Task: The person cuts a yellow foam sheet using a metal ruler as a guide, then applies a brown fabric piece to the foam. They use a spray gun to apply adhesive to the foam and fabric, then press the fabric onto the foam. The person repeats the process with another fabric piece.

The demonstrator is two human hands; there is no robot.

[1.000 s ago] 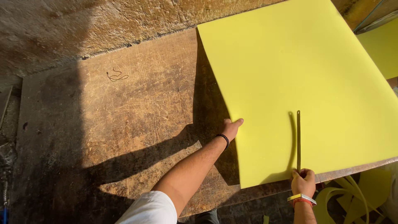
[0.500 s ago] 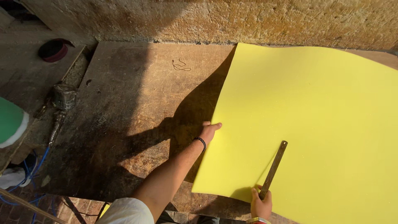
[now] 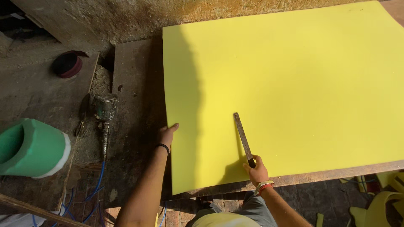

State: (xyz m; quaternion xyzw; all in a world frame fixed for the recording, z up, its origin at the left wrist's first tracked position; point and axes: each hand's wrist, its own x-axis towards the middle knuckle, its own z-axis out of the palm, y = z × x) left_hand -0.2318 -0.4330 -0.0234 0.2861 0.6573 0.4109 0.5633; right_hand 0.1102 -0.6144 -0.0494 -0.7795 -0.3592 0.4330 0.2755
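Left hand (image 3: pixel 167 133) flat, fingers together, resting on left edge of yellow foam sheet (image 3: pixel 294 84), near lower left corner; dark band on that wrist. Right hand (image 3: pixel 256 169) closed round near end of long thin metal blade (image 3: pixel 243 138), gripping dark handle end; blade lying flat on sheet, pointing away from body and slightly leftward. Red-and-white band on right wrist.

Sheet spread flat over wooden desk (image 3: pixel 139 96), covering most of it; near edge just short of desk front edge, bare strip of wood showing along front. Left part of sheet in shadow, rest in full sun. Far edge close to rough wall at top.

Left of sheet, on bare dark wood: metal spray tool (image 3: pixel 105 107) with round cup, lying with body pointing toward near edge, blue hoses (image 3: pixel 99 180) trailing down from it. Well apart further left: green foam cylinder (image 3: pixel 35 147) with white rim, on its side, open end facing left. Round dark red disc (image 3: pixel 67 65) up near wall on a dusty ledge, apart from everything else.

Lower right, below desk level: yellow foam offcuts (image 3: pixel 385 197) on brick floor. Wooden stick (image 3: pixel 38 206) crossing bottom left corner. Light-coloured clothing visible at bottom centre, between both arms.
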